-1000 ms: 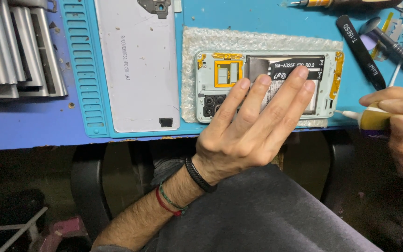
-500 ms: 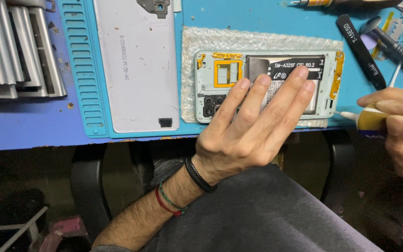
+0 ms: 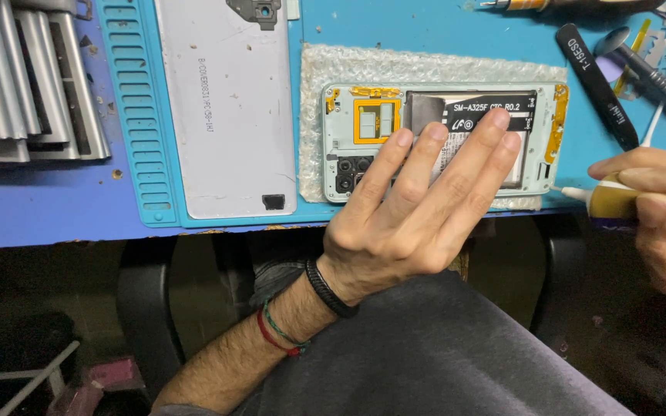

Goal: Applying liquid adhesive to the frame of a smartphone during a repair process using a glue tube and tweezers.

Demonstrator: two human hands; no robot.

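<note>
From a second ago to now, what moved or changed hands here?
Almost nothing. The right hand keeps its grip on the small glue tube, nozzle at the opened phone's corner. The left hand stays flat on the phone; the back cover has not moved.

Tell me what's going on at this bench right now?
A person sits at a blue work mat with an opened phone lying back-up on a sheet of bubble wrap. The left hand rests flat, fingers spread over the phone's exposed inside. The right hand holds a small glue tube, its nozzle at the phone's lower right corner. The removed white back cover lies to the left; tweezers lie to the right.
</note>
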